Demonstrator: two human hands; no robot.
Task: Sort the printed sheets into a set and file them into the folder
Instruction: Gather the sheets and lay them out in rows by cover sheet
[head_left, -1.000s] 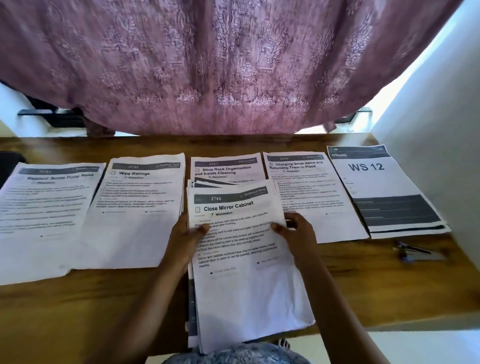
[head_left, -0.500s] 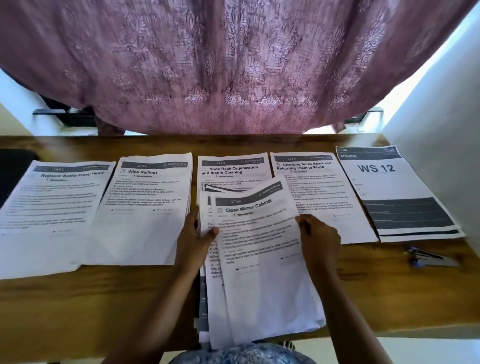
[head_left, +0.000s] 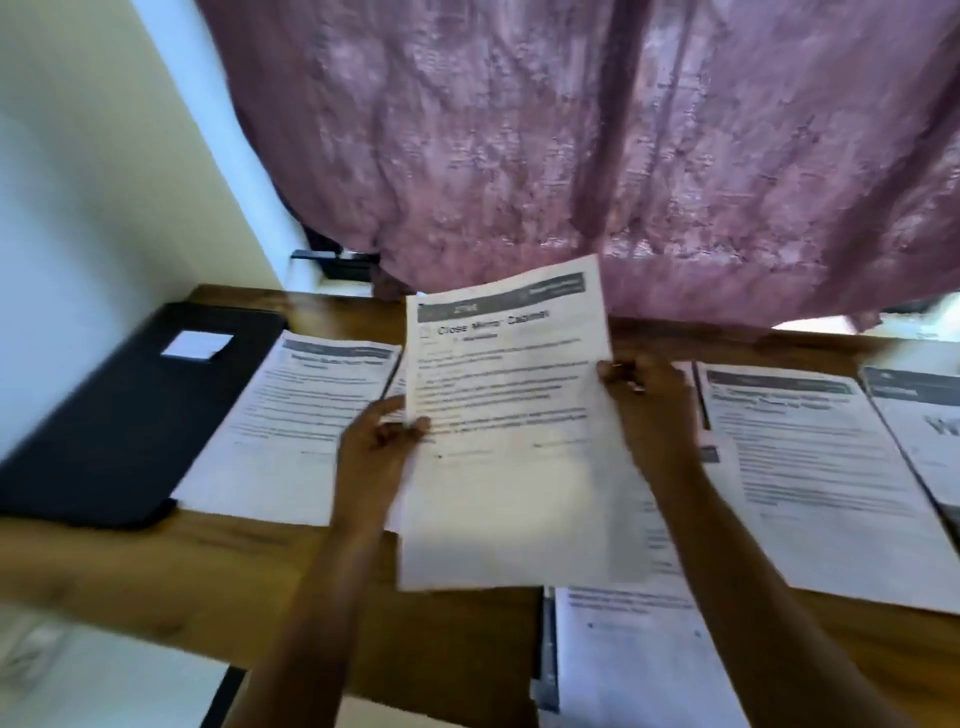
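Lifted off the stack (head_left: 639, 654), the sheet (head_left: 506, 441) is pinched by left hand (head_left: 371, 447) and right hand (head_left: 652, 405); folder (head_left: 130, 410) closed.

Head view — downward, close over the table (head_left: 156, 561)

The folder (head_left: 130, 410) lies at the far left of the worktop (head_left: 208, 577), against the wall (head_left: 93, 208). Just right of it lies 1 sheet (head_left: 291, 431). The lifted sheet (head_left: 509, 441) is held above the middle, between the left hand (head_left: 374, 452) and the right hand (head_left: 654, 410). Under it, at the near edge, lies a stack (head_left: 634, 660). Further right lie 2 more sheets (head_left: 821, 478), side by side. The curtain (head_left: 571, 156) hangs behind the worktop.
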